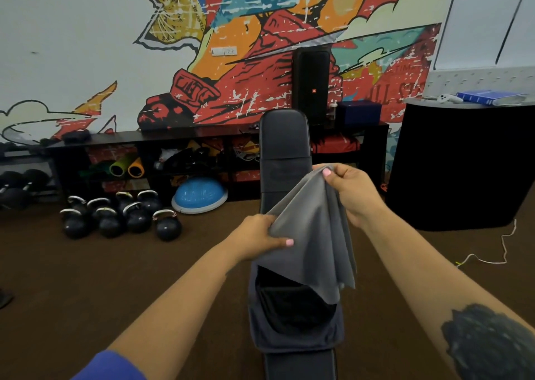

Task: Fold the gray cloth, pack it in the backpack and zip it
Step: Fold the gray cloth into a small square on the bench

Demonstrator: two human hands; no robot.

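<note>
— What are you holding, and how do you fold it well?

— My left hand [260, 235] and right hand [347, 194] are both pinched shut on the gray cloth [309, 235], which hangs in the air over the backpack [295, 321]; I judge I should find two true corners, pull the top edge taut and level, then bring the halves together; just now it droops bunched and uneven.

— And the place around you?

— A mural wall [86, 47] behind; brown carpet [115, 278]; the padded bench [285, 154] under the open backpack; kettlebells [121, 217] well apart on the left.
</note>
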